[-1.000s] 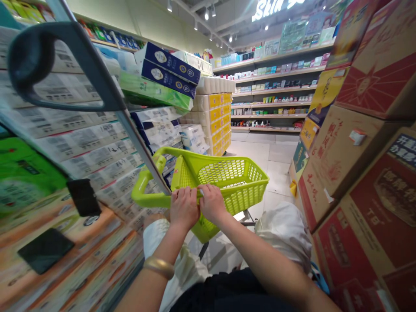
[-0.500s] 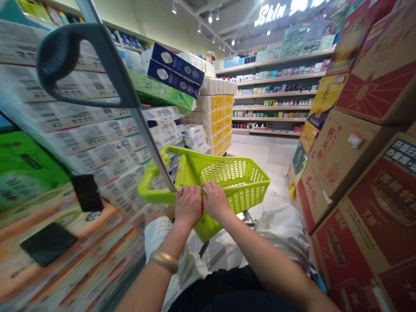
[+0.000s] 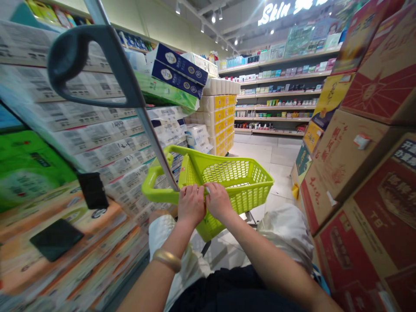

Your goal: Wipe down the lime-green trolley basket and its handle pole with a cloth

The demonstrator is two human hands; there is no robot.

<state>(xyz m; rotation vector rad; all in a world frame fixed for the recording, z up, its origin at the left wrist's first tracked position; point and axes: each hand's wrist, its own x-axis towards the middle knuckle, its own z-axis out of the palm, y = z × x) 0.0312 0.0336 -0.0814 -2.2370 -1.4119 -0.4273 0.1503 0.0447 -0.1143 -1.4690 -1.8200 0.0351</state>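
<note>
A lime-green plastic shopping basket [image 3: 237, 180] stands in front of me in a shop aisle, with nothing inside it. My left hand [image 3: 191, 205] and my right hand [image 3: 218, 201] sit side by side, both closed over the basket's near rim. A gold bangle [image 3: 167, 259] circles my left wrist. A grey pull handle [image 3: 97, 65] on a metal rod rises from the basket's near left corner up to the top left of the view. My knees in white cloth [image 3: 286, 232] show below the basket.
Stacked packs of tissue and toilet paper [image 3: 97, 147] fill the left side. Large cardboard boxes [image 3: 360, 173] are piled on the right. Shelves of bottles and boxes [image 3: 276, 99] line the far wall. A tiled floor [image 3: 276, 158] runs between them.
The view has drifted slightly, so the basket and pull handle sit a little further right in the picture. Both hands keep the same grip on the rim.
</note>
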